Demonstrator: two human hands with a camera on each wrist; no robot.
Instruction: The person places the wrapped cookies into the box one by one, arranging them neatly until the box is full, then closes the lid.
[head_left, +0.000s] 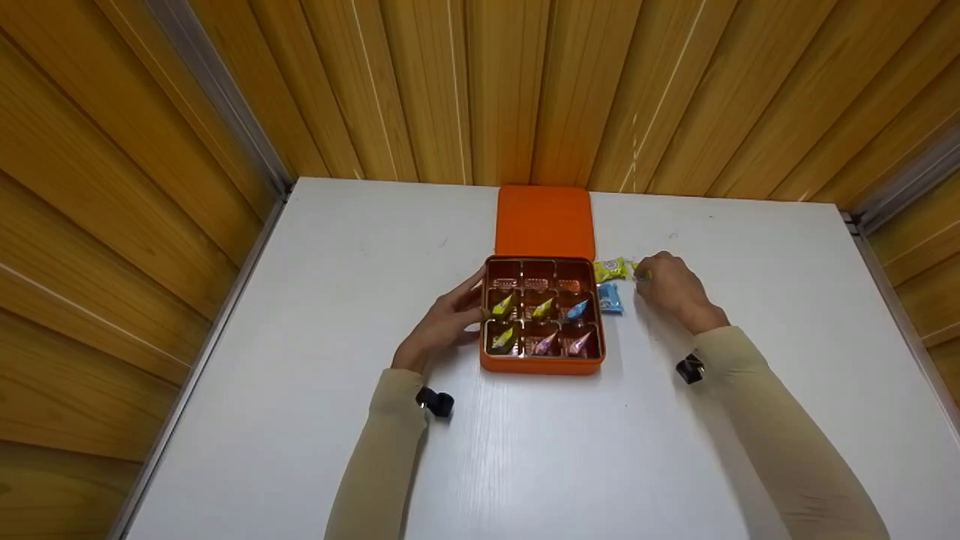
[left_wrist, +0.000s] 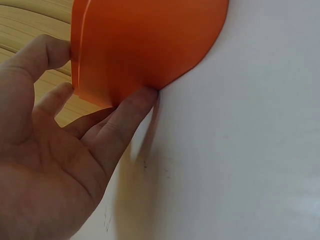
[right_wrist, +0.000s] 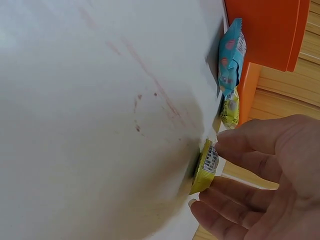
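Observation:
An orange box (head_left: 541, 366) with a clear divided insert stands on the white table. Wrapped candies stand in its middle and front rows: yellow ones such as this candy (head_left: 503, 341), pink ones (head_left: 546, 343) and a blue one (head_left: 577, 309). My left hand (head_left: 444, 324) holds the box at its left side, thumb near the rim; in the left wrist view its fingers (left_wrist: 135, 112) meet the orange wall. To the right of the box, my right hand (head_left: 673, 291) pinches a small yellow candy packet (right_wrist: 204, 168) between thumb and fingers, close over the table.
An orange lid (head_left: 544, 219) lies behind the box, against the wood-panelled wall (head_left: 502, 90). Beside the box's right wall lie a yellow candy (head_left: 611, 269) and a blue candy (head_left: 610, 299). The back row of compartments (head_left: 535, 276) holds no candies.

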